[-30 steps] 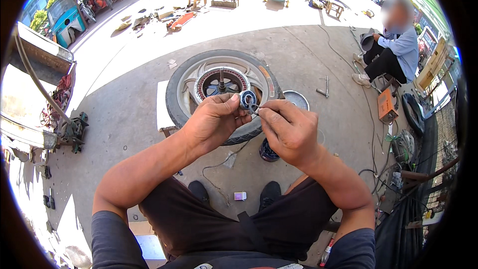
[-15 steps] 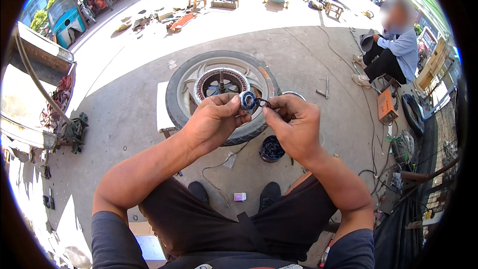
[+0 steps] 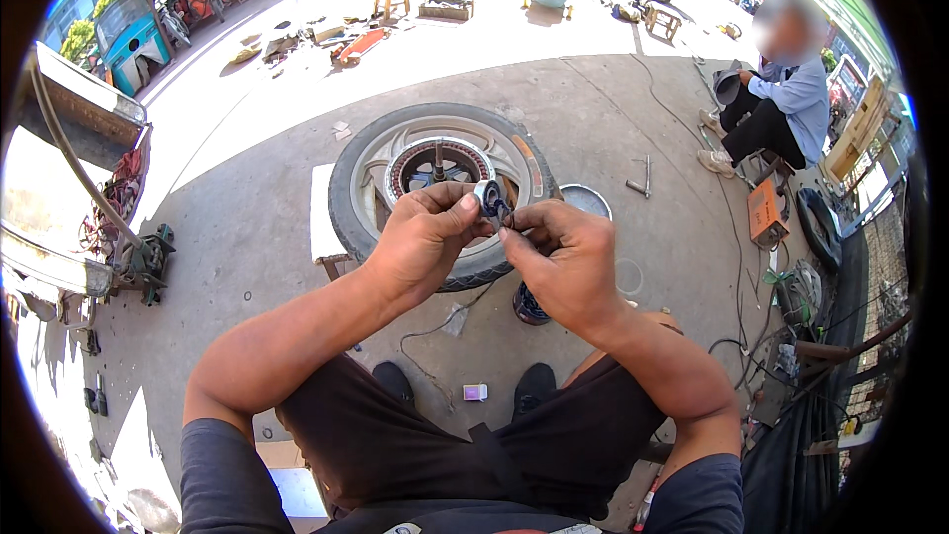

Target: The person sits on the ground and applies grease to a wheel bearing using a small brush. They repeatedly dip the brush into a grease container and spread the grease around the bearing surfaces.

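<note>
In the middle of the frame lies a big black rubber wheel with a grey metal rim [image 3: 361,178], flat on a low white stand [image 3: 321,222] on the grey ground. My hands cover its lower right part. I can see copper-coloured windings in the hub, but the middle is hard to make out.

In the upper right a person in a blue shirt [image 3: 791,99] sits low; the face is blurred. My dark shorts [image 3: 425,445] fill the bottom of the frame, cut off by the edge.

My left hand [image 3: 420,242] and my right hand [image 3: 563,267] meet in the middle, just below the hub. The left hand's fingers are closed on a small round blue and silver part [image 3: 488,196], held up at the fingertips. My right hand's fingers pinch something thin and dark beside it, touching the part. I cannot tell what that thin thing is.

A small dark round tin [image 3: 529,307] peeks out under my right hand, mostly hidden.
</note>
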Action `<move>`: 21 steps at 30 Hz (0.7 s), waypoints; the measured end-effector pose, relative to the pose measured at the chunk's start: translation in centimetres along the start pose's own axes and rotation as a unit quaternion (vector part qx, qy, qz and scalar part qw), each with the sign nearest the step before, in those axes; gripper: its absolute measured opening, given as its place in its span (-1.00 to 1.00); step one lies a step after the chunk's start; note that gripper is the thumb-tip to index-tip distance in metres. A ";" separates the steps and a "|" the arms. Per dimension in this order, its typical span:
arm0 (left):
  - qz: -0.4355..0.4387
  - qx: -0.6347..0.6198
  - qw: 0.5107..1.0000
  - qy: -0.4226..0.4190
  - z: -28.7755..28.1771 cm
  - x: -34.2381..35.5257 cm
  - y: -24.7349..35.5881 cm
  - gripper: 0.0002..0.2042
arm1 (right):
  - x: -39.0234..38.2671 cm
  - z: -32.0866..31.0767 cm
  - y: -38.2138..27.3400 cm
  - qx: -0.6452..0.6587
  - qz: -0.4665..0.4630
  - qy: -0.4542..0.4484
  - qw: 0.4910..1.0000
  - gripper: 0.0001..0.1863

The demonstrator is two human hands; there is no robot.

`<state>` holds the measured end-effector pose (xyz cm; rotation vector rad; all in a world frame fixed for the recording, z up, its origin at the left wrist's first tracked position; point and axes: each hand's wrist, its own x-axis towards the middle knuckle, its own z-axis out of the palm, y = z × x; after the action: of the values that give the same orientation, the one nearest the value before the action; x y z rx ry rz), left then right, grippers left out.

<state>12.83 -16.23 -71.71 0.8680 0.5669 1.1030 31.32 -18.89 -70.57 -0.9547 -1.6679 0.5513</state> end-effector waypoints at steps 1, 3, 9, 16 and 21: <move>0.006 0.009 1.000 0.006 0.0 0.0 -0.1 -0.81 | 0.0 0.1 -0.1 0.012 0.019 -0.005 1.000 -0.89; 0.025 0.039 0.999 0.015 -0.3 0.2 -0.3 -0.80 | 0.0 0.2 -0.4 0.035 0.058 -0.015 0.998 -0.88; 0.127 0.202 0.970 0.039 -0.1 0.4 -0.3 -0.90 | 0.4 -0.1 -0.4 0.189 0.175 -0.042 0.965 -0.86; 0.247 0.368 0.896 0.013 0.1 0.6 0.2 -0.93 | 1.5 -1.4 -0.5 0.263 0.295 -0.071 0.916 -0.85; 0.260 0.429 0.865 -0.021 0.2 0.7 0.5 -0.92 | 1.9 -2.1 0.7 0.350 0.360 -0.067 0.862 -0.85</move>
<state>13.00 -15.59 -71.18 1.9031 0.8320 1.3117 33.34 -17.19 -69.39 -0.9634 -1.0149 1.6323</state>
